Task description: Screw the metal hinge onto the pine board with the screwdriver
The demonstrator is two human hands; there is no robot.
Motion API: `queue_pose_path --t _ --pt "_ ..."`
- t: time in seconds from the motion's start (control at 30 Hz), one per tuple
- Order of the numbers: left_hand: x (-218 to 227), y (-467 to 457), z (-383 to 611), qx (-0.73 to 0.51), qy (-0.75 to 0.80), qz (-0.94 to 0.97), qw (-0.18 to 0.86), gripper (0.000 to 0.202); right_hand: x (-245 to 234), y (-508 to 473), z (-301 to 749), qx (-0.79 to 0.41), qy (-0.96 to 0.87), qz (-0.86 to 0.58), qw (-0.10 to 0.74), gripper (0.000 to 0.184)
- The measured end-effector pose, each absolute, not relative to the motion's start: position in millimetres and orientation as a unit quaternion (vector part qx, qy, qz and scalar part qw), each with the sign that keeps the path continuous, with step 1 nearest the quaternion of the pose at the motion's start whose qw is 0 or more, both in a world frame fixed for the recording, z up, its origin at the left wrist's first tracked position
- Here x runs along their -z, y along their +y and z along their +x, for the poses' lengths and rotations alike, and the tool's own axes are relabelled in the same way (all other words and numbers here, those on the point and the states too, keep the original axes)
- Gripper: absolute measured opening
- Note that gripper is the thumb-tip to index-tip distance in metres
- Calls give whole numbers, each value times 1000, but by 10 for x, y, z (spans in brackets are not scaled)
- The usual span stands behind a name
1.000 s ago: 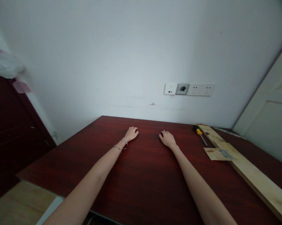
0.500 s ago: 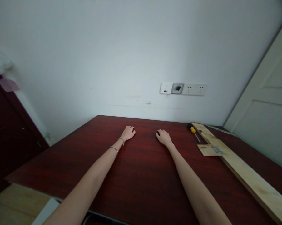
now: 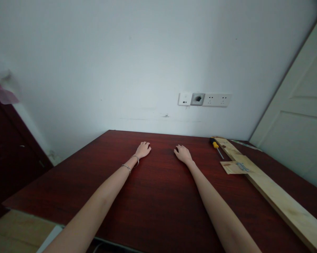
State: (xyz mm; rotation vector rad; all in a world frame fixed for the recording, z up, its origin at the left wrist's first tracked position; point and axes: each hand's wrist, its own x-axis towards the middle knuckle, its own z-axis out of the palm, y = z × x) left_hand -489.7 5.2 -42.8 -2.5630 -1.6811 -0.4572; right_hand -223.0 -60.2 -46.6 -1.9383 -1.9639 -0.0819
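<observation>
Resting palm-down on a dark red wood-grain tabletop (image 3: 158,196), the left hand (image 3: 143,150) and right hand (image 3: 183,154) lie apart, both open and empty, fingers lightly curled. To the right of the right hand, a yellow-handled screwdriver (image 3: 215,146) lies just beside the far end of a long pine plank (image 3: 279,198), which runs diagonally toward the near right. A tan wooden piece (image 3: 231,168) bearing a small metal fitting (image 3: 243,167) overlaps the plank. Two thin bangles (image 3: 131,163) circle the left wrist. A white wall socket panel (image 3: 204,99) sits beyond both hands.
</observation>
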Motion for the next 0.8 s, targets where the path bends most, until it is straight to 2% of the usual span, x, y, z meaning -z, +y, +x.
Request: queue_pose_path --t 0.27,0.47,0.63,0.8 --pt "334 143 -4909 102 -554 -826 2 41 146 -729 -2068 11 -729 -661 177 35" --pt "40 385 -4575 79 -545 -835 -23 48 -277 -1270 -1420 52 -736 -651 180 55" --pt "-174 432 -3801 98 -436 -893 -51 45 -410 -2008 -626 97 -691 -695 175 53" --pt "-191 149 -2833 108 -298 -945 -80 48 -202 -2743 37 144 -617 -761 143 61"
